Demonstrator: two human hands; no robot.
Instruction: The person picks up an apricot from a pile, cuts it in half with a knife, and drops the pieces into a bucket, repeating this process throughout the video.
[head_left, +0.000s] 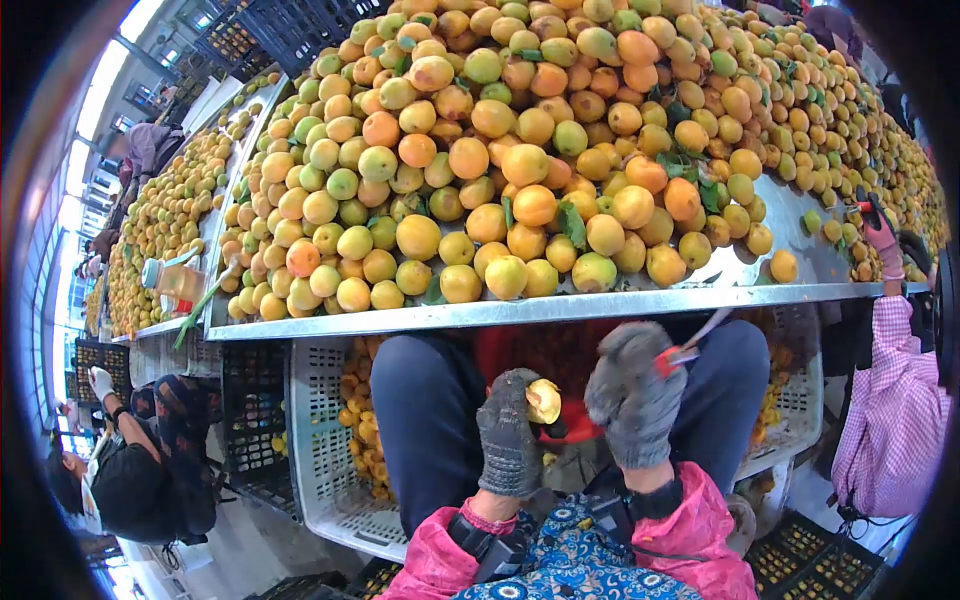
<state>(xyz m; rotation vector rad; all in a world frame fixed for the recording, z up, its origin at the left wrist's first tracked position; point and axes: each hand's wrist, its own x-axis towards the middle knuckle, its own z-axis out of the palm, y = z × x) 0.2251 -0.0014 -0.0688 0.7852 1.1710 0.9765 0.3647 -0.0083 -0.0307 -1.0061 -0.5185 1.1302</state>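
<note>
Both my hands wear grey knitted gloves and are held over my lap, below the metal table edge. My left hand point(509, 434) has its fingers closed on a cut apricot point(543, 401), its pale inner side showing. To the right, my right hand point(636, 392) is wrapped round a knife point(677, 359) with a red handle, its blade pointing up and right, away from the fruit. A red container point(572, 418) is partly visible behind and between the hands. Ahead lies a big heap of whole orange and green apricots point(468, 158).
The metal table edge point(470, 318) runs across in front of me. A white crate point(325, 440) of cut fruit stands left of my knees. A co-worker in a checked sleeve point(893, 400) sits at the right, another person point(140, 480) at the left. A bottle point(172, 279) stands on the left table.
</note>
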